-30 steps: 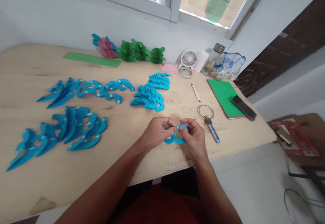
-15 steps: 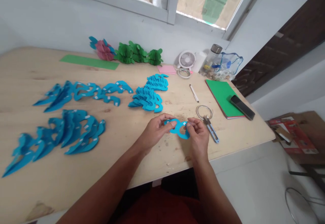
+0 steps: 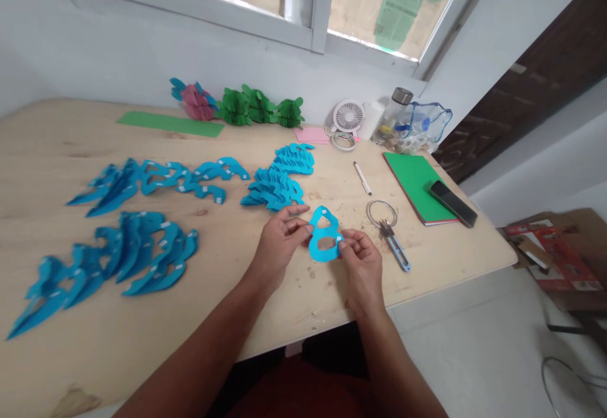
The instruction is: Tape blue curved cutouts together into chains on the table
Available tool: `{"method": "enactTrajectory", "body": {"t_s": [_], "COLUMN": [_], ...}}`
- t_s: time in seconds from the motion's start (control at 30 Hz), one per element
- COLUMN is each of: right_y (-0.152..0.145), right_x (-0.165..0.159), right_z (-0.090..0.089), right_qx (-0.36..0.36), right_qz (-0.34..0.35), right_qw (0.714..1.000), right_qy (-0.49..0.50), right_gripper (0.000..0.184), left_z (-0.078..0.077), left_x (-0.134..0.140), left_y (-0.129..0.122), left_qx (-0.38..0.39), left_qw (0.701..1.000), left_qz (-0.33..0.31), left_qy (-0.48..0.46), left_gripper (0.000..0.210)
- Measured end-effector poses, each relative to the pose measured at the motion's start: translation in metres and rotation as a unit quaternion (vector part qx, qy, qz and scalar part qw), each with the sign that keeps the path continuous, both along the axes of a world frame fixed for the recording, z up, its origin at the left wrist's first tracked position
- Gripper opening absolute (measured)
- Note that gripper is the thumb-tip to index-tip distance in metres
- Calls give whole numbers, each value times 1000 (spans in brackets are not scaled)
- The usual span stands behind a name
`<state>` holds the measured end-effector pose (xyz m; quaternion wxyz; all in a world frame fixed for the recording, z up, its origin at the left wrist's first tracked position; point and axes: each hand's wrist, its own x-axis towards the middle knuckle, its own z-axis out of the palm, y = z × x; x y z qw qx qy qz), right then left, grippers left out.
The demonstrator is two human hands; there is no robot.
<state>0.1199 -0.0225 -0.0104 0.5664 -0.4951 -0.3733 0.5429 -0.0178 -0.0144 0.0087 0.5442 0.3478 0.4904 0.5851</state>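
Between my two hands is a blue paper cutout (image 3: 324,255) with two holes and small white squares on it. My left hand (image 3: 279,241) pinches its left edge, the index finger stretched past it. On the other side, my right hand (image 3: 363,257) grips the right edge near a white square. Just beyond lie stacked blue folded cutouts (image 3: 272,188), with another blue stack (image 3: 294,159) behind them. To the left, a row of blue cutouts (image 3: 161,176) and a fanned group of blue cutouts (image 3: 137,247) also carry white squares.
Right of my hands lie thread snips (image 3: 394,247) and a wire ring (image 3: 379,212). Farther off are a white pen (image 3: 363,178), a green notebook (image 3: 415,184) and a phone (image 3: 453,203). Along the wall stand green paper shapes (image 3: 258,107), a small fan (image 3: 348,116) and a bottle (image 3: 393,114).
The blue cutout has turned from lying sideways to pointing away from me, showing both its holes. My right hand has shifted slightly left with it. The view has tilted up a little.
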Motion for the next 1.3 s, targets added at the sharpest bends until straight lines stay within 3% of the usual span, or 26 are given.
{"method": "enactTrajectory", "body": {"t_s": [0.17, 0.3, 0.43, 0.57, 0.77, 0.93, 1.03, 1.13, 1.2, 1.3], "right_y": [-3, -3, -6, -9, -10, -11, -10, -10, -11, -12], "right_x": [-8, -12, -18, -22, -20, -12, -9, -7, -6, -6], "right_z": [2, 5, 4, 4, 7, -12, -25, -30, -31, -29], "right_qx": [-5, -17, -33, -38, -7, 40, 58, 60, 60, 61], "right_qz": [-1, 6, 31, 45, 61, 80, 114, 124, 121, 122], "right_qw": [1000, 999, 996, 995, 998, 987, 970, 955, 949, 940], "right_qy": [2, 28, 76, 79, -2, -130, -208, -263, -286, -314], "right_gripper": [26, 27, 27, 27, 25, 29, 29, 32, 34, 34], "left_z": [1, -2, 0, 5, 5, 13, 27, 41, 46, 48], "left_x": [-1, 1, 3, 3, 0, -9, -27, -60, -91, -143], "left_y": [0, -1, -3, -5, -2, 0, -7, -30, -52, -87], "left_qx": [13, 20, 1, -6, -10, 26, 53, 71, 55, -4], "left_qw": [994, 997, 997, 998, 1000, 999, 997, 985, 958, 888], "left_qz": [-23, -29, -67, -54, -25, 26, 49, 101, 158, 241], "left_qy": [-106, -65, -27, -10, -13, -30, 1, 125, 232, 391], "left_gripper": [36, 39, 23, 16, 22, 17, 27, 34, 37, 40]}}
